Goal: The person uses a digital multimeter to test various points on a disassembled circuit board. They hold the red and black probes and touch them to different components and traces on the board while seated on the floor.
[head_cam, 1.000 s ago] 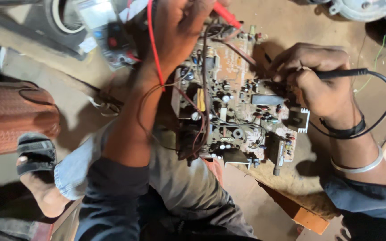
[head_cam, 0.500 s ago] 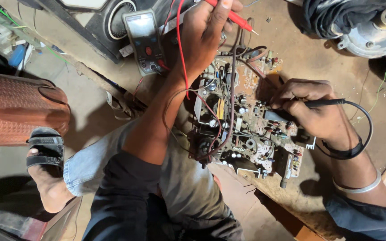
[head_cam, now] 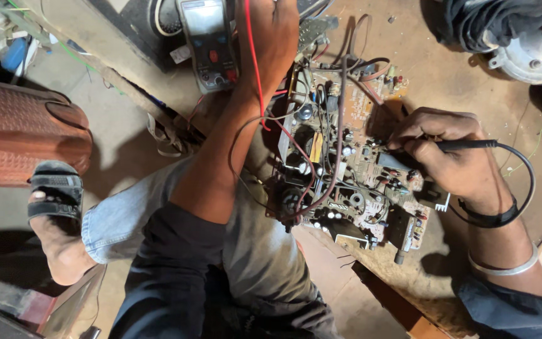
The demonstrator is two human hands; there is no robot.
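Observation:
A brown circuit board (head_cam: 352, 169) crowded with parts and wires lies on the worn wooden bench. My right hand (head_cam: 453, 157) pinches a black test probe (head_cam: 472, 145), whose tip touches the board's right middle; its black lead loops around my wrist. My left hand (head_cam: 277, 31) reaches past the board's upper left edge, fingers closed on a red probe that is mostly cut off by the frame's top. The red lead (head_cam: 253, 69) trails down over my forearm. A grey multimeter (head_cam: 209, 41) lies just left of that hand.
A grey electric motor (head_cam: 528, 47) sits at the top right of the bench. A ribbed red-brown plastic container (head_cam: 20, 132) lies at the left, beside my sandalled foot (head_cam: 54, 201). My knee in light jeans is under the board's left edge. The bench edge runs along the bottom right.
The view has shifted, so everything sits lower in frame. My left hand with the red probe has moved up beyond the board toward the multimeter. The right hand keeps the black probe on the board.

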